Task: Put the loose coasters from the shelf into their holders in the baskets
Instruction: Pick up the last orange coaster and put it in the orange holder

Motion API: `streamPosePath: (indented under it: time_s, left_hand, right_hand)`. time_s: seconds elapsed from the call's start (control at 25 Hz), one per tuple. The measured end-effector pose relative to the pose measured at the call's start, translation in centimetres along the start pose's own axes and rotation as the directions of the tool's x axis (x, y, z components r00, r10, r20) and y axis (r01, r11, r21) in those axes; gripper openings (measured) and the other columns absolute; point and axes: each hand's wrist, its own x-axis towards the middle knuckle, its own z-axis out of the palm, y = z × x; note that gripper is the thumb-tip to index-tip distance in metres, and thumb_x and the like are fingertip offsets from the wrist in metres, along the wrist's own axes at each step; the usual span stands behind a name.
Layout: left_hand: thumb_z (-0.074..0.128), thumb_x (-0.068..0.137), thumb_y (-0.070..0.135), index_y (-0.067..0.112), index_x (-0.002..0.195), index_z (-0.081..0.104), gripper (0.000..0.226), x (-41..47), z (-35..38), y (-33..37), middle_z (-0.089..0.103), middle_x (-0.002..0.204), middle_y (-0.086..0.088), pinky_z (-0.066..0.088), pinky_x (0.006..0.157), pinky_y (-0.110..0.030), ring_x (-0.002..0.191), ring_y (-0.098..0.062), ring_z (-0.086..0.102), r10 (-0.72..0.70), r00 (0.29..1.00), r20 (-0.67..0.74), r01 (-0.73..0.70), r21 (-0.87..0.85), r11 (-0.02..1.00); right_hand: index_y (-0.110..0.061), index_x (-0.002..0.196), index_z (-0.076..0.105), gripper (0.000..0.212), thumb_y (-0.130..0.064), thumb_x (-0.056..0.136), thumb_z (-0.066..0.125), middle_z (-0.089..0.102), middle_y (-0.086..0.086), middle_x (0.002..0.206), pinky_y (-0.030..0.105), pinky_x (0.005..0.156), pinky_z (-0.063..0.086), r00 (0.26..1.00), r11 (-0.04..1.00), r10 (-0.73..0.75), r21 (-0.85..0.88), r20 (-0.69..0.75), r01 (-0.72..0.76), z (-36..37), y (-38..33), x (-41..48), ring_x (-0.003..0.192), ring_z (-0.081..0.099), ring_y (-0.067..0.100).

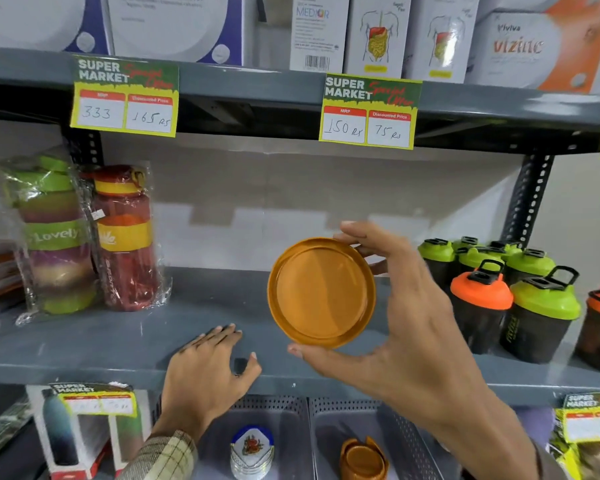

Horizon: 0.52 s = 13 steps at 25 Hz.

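Observation:
My right hand (409, 317) grips a round orange coaster (321, 292) by its rim, held upright above the grey shelf (94, 344) with its hollow face toward me. My left hand (205, 372) lies flat on the shelf's front edge, fingers spread, holding nothing. Below the shelf stand two grey perforated baskets. The right basket (329, 427) contains an orange holder (362, 459) with orange coasters stacked in it. In the left basket (291, 420) is a white holder with blue-rimmed floral coasters (253, 448).
Wrapped bottles (84, 237) stand at the shelf's left. Shaker bottles with green and orange lids (510, 296) crowd the right. Price tags (369, 114) hang from the upper shelf edge. Boxed bottles (73, 434) sit lower left.

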Motion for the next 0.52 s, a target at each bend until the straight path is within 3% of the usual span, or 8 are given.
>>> streamPosePath:
  time_s: [0.16,0.28,0.4,0.52]
  left_hand:
    - [0.044,0.076,0.055,0.021,0.089,0.073,0.047,0.0,-0.3,0.0,0.074,0.099,0.004,0.053,0.062,-0.032,0.086,-0.019,0.07,0.015,1.0,0.0,-0.015,0.001,1.0]
    - [0.043,0.077,0.057,0.022,0.093,0.073,0.049,0.0,-0.1,0.0,0.073,0.103,0.005,0.053,0.064,-0.032,0.089,-0.019,0.07,0.01,1.0,0.001,-0.01,0.005,1.0]
    - [0.047,0.079,0.062,0.025,0.108,0.073,0.054,0.1,0.3,-0.2,0.07,0.114,0.009,0.052,0.072,-0.03,0.1,-0.014,0.067,-0.009,1.0,-0.006,0.009,0.018,1.0]
    - [0.046,0.077,0.062,0.025,0.11,0.075,0.057,0.1,0.6,-0.3,0.069,0.118,0.009,0.053,0.076,-0.03,0.106,-0.012,0.066,-0.013,1.0,-0.016,0.013,0.006,1.0]
  right_hand:
    - [-0.031,0.143,0.037,0.096,-0.069,0.065,0.077,0.04,-0.024,0.136,0.022,0.1,0.035,0.995,0.997,-0.049,-0.063,-0.082,0.043,-1.3,-1.2,-0.6,0.124,0.028,-0.007]
    - [-0.031,0.143,0.038,0.095,-0.067,0.065,0.08,0.043,-0.024,0.136,0.019,0.097,0.036,0.995,0.999,-0.052,0.006,-0.086,0.052,-1.5,-1.1,-0.7,0.125,0.038,-0.006]
    - [-0.031,0.141,0.042,0.097,-0.066,0.062,0.085,0.054,-0.013,0.139,0.021,0.093,0.044,0.992,0.956,0.077,0.29,-0.103,-0.044,-1.3,-0.7,-1.2,0.114,0.056,0.015]
    - [-0.031,0.145,0.046,0.097,-0.061,0.063,0.089,0.061,-0.009,0.132,0.024,0.087,0.053,0.974,0.732,0.215,0.672,-0.073,-0.111,-1.0,-0.6,-1.8,0.106,0.065,0.012]
